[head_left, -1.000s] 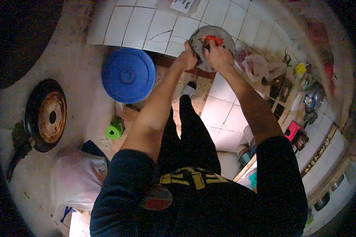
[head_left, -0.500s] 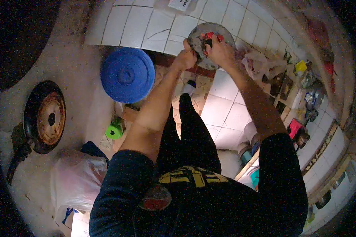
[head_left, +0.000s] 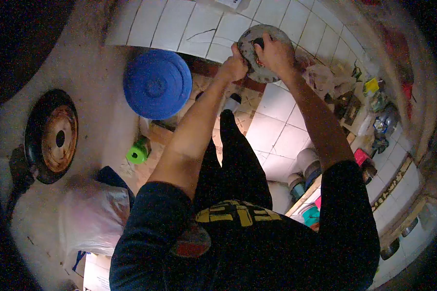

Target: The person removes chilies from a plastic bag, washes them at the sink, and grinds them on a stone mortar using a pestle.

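A round grey plate point(head_left: 268, 76) with a patterned rim is held over the front edge of the white tiled counter point(head_left: 189, 29). My left hand point(head_left: 234, 67) is closed on the plate's left edge. Over the plate's middle, my right hand point(head_left: 276, 57) has its fingers curled round a small dark object point(head_left: 259, 42), whose kind I cannot make out. A little red shows beside the right fingers, against the plate. The right hand hides part of the plate's surface.
A blue round lid or tub point(head_left: 158, 85) stands left of my arms. On the left wall hangs a frying pan point(head_left: 53, 138). A green roll-shaped thing point(head_left: 138, 154) is low down. Plastic bags point(head_left: 320, 80) and clutter line the right side.
The red patch, large at the plate's top before, is now mostly out of sight. My right hand has shifted over the plate, and the whole view has moved slightly.
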